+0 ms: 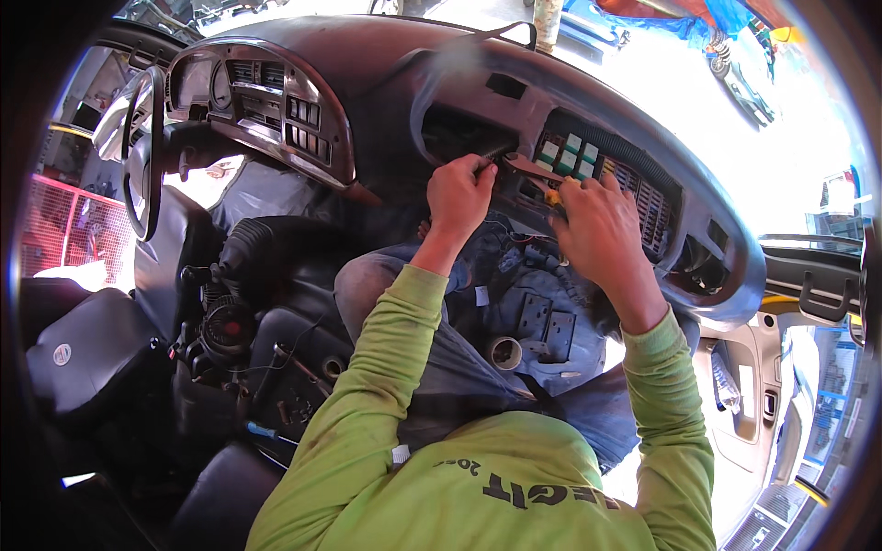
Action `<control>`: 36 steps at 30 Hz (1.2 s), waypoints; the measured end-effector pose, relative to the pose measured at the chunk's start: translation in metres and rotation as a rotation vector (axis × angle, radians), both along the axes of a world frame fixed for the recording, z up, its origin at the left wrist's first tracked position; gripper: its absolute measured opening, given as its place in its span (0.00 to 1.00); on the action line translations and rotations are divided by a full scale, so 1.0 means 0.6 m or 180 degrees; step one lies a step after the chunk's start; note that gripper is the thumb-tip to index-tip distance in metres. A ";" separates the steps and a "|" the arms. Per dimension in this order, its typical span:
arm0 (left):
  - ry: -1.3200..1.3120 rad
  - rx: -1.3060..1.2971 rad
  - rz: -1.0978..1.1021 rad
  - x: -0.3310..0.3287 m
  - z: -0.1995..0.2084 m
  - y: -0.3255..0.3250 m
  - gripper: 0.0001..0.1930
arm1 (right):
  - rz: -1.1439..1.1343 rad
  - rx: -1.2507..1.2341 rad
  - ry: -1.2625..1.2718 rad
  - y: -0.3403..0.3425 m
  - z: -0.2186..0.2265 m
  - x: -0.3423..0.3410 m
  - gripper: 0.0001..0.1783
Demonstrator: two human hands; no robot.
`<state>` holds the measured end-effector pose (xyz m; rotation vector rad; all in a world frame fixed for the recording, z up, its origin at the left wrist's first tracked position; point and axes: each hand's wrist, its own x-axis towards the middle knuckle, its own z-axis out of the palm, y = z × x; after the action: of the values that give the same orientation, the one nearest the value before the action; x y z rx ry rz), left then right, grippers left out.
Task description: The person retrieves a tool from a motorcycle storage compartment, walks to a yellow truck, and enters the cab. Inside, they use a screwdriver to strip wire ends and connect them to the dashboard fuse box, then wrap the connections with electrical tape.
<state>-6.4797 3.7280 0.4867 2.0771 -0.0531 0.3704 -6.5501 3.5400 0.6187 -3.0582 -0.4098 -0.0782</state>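
My right hand (pixel 602 225) grips a pair of pliers (pixel 531 169) with yellow handles, its reddish jaws pointing left toward my other hand. At the dashboard opening, the fingertips of my left hand (pixel 457 197) are pinched together on something small and dark, perhaps a wire end; it is too small to make out. Just beyond the pliers is an open fuse panel (pixel 648 207) with rows of fuses. Several green and white relays (pixel 570 154) sit at its left end. Behind my left hand gapes a dark dashboard cavity (pixel 459 133).
The steering wheel (pixel 145 156) and instrument cluster (pixel 262 101) are at the left. A gear lever boot (pixel 248 243) and a blue-handled tool (pixel 262 430) lie left of my legs. Between my knees are a tape roll (pixel 503 353) and dark metal plates (pixel 547 326). An open door (pixel 744 395) stands right.
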 end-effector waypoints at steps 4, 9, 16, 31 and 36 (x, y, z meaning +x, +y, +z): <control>-0.0045 0.0035 0.0081 -0.003 -0.006 -0.006 0.08 | -0.0022 -0.0245 0.0176 0.021 -0.001 0.015 0.14; -0.0286 0.0196 0.0109 0.009 -0.012 -0.006 0.07 | -0.0100 -0.0245 0.0286 0.034 -0.012 0.026 0.16; -0.0307 0.0069 0.0105 0.010 -0.016 -0.005 0.08 | -0.0008 -0.0356 0.0250 0.046 -0.011 0.032 0.17; -0.0304 0.0031 0.0200 0.017 -0.009 -0.007 0.09 | -0.0015 -0.0295 0.0883 0.045 0.013 0.090 0.19; -0.0143 0.0152 0.0308 0.012 -0.006 -0.011 0.10 | 0.0104 -0.0449 0.1278 0.048 0.036 0.126 0.23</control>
<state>-6.4725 3.7213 0.4833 2.1235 0.0119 0.4790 -6.4744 3.5690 0.6406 -3.0869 -0.4509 0.5785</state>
